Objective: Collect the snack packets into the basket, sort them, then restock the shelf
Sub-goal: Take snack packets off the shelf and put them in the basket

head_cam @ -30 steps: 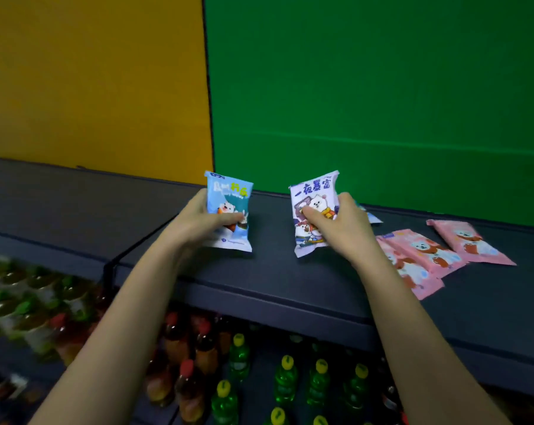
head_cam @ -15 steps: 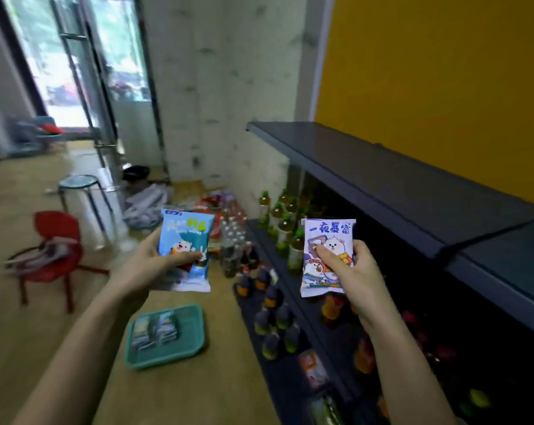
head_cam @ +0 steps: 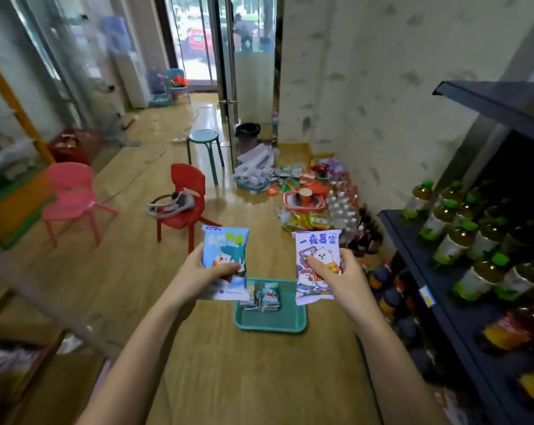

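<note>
Collecting is in hand — a blue packet (head_cam: 226, 262) is gripped by the left hand (head_cam: 198, 276), a white packet (head_cam: 316, 265) by the right hand (head_cam: 341, 279); next, both need lowering into the teal basket (head_cam: 270, 322) at lower centre.

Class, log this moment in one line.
left hand: grips blue snack packet; right hand: grips white snack packet; teal plastic basket: floor, small packets inside

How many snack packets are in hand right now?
2: a blue packet in the left hand, a white packet in the right hand. More lie stacked in the teal basket on the floor, too blurred to count.
</note>
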`<state>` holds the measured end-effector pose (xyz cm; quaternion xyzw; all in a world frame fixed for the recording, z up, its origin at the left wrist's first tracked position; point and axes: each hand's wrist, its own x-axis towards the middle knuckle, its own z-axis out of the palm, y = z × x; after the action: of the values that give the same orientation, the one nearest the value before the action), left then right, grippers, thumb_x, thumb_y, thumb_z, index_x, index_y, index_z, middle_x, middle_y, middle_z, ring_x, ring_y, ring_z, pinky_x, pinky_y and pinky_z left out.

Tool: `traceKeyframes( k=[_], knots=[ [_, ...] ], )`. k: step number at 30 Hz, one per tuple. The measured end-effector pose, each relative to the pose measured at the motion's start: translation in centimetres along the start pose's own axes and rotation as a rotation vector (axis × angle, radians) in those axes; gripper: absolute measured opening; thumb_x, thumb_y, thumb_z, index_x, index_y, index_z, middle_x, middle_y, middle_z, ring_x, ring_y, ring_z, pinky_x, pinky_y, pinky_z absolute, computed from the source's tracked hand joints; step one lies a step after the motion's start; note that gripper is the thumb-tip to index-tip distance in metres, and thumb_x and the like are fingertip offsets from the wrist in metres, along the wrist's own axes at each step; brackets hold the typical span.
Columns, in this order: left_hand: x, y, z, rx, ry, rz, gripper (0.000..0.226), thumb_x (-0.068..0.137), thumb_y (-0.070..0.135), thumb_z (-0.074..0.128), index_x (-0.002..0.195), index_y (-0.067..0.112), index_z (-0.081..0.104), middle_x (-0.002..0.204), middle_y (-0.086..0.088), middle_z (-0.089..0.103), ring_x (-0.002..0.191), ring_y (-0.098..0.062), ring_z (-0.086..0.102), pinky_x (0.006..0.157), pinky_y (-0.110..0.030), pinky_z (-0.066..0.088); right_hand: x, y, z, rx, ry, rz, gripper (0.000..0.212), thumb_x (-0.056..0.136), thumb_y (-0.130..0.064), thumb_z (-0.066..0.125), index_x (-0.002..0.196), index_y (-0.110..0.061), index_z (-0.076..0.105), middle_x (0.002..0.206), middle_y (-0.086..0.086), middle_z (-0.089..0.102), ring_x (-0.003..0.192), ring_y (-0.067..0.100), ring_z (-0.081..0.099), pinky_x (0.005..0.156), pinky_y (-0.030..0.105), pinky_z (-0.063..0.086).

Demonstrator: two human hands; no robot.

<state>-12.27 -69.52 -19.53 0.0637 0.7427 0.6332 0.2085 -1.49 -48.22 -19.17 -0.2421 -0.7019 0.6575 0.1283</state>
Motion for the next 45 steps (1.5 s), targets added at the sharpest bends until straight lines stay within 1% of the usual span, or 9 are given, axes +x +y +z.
traceKeyframes(
  k=[3, 7, 12, 17, 20, 27, 34, 39, 45],
  knots=[
    [4.8, -1.6, -1.2, 0.007, 0.001, -0.033, 0.056, 0.060, 0.021, 0.082, 0.108, 0.005, 0.057, 0.082, -0.018, 0.069, 0.061, -0.020, 0.057, 0.057, -0.029, 0.043, 4.9, 1.6, 1.6, -0.024, 0.016, 0.021, 0.021, 0.081, -0.024, 0.071, 0.088, -0.023, 0.051, 0.094, 0.002, 0.068, 0.086, 0.020, 0.068, 0.081, 0.042, 0.053],
    [12.8, -4.4, -1.4, -0.003, -0.010, -0.085, 0.030, 0.079, 0.002, 0.069, 0.106, 0.001, 0.055, 0.072, -0.006, 0.066, 0.044, -0.002, 0.058, 0.042, -0.013, 0.043, 12.7, 4.5, 3.2, -0.060, 0.013, 0.052, 0.020, 0.080, -0.025, 0.071, 0.088, -0.023, 0.053, 0.095, 0.003, 0.069, 0.089, 0.022, 0.068, 0.082, 0.045, 0.053],
    [24.3, -9.3, -1.6, -0.019, -0.023, -0.188, 0.027, 0.080, 0.004, 0.068, 0.105, 0.006, 0.057, 0.089, -0.013, 0.072, 0.062, -0.014, 0.068, 0.059, -0.026, 0.055, 23.5, 9.5, 5.7, -0.061, -0.011, 0.129, 0.018, 0.081, -0.025, 0.070, 0.091, -0.021, 0.056, 0.095, 0.005, 0.070, 0.086, 0.023, 0.069, 0.081, 0.048, 0.055],
    [34.4, -15.9, -0.4, -0.137, -0.055, -0.367, 0.035, 0.074, 0.017, 0.067, 0.108, 0.012, 0.059, 0.094, -0.011, 0.073, 0.073, -0.025, 0.069, 0.064, -0.032, 0.057, 32.5, 17.3, 8.9, -0.005, 0.011, 0.251, 0.013, 0.085, -0.018, 0.066, 0.096, -0.019, 0.059, 0.093, 0.005, 0.071, 0.074, 0.009, 0.069, 0.063, 0.023, 0.056],
    [40.0, -22.1, 0.6, -0.166, -0.041, -0.488, 0.019, 0.079, 0.017, 0.058, 0.097, 0.019, 0.059, 0.086, -0.009, 0.070, 0.058, -0.021, 0.068, 0.050, -0.028, 0.055, 37.1, 24.9, 11.0, 0.025, 0.050, 0.336, 0.029, 0.084, -0.022, 0.067, 0.110, -0.013, 0.059, 0.101, 0.009, 0.071, 0.086, 0.023, 0.070, 0.079, 0.043, 0.058],
    [53.4, -45.8, 3.5, -0.038, -0.051, -0.404, 0.011, 0.090, 0.004, 0.054, 0.097, 0.010, 0.060, 0.083, -0.007, 0.069, 0.064, -0.017, 0.064, 0.069, -0.034, 0.054, 47.8, 49.4, 15.8, 0.018, 0.105, 0.338, 0.015, 0.091, -0.023, 0.058, 0.105, -0.023, 0.053, 0.093, -0.004, 0.065, 0.082, 0.011, 0.064, 0.067, 0.024, 0.052],
    [62.0, -65.8, 5.2, 0.091, -0.009, -0.315, 0.012, 0.086, 0.000, 0.061, 0.097, -0.002, 0.057, 0.078, -0.008, 0.064, 0.047, 0.001, 0.061, 0.047, -0.011, 0.048, 54.9, 70.8, 18.9, -0.148, 0.077, 0.352, 0.021, 0.095, -0.019, 0.051, 0.110, -0.006, 0.054, 0.091, 0.003, 0.062, 0.087, 0.025, 0.061, 0.079, 0.040, 0.050],
    [65.7, -73.2, 5.1, 0.140, 0.020, -0.248, 0.022, 0.082, 0.001, 0.066, 0.101, -0.011, 0.063, 0.085, -0.012, 0.068, 0.055, 0.001, 0.064, 0.054, -0.010, 0.049, 57.3, 76.7, 20.4, -0.228, 0.022, 0.338, 0.029, 0.095, -0.028, 0.051, 0.117, -0.010, 0.050, 0.106, 0.010, 0.060, 0.097, 0.027, 0.059, 0.088, 0.045, 0.049],
    [66.9, -74.5, 5.5, 0.375, 0.131, -0.201, 0.030, 0.075, 0.026, 0.076, 0.096, 0.007, 0.065, 0.083, -0.002, 0.065, 0.071, -0.015, 0.059, 0.054, -0.018, 0.042, 58.1, 78.0, 20.8, -0.334, 0.086, 0.377, 0.035, 0.090, -0.034, 0.057, 0.115, -0.009, 0.048, 0.107, 0.011, 0.062, 0.094, 0.028, 0.061, 0.083, 0.041, 0.051]
  ],
)
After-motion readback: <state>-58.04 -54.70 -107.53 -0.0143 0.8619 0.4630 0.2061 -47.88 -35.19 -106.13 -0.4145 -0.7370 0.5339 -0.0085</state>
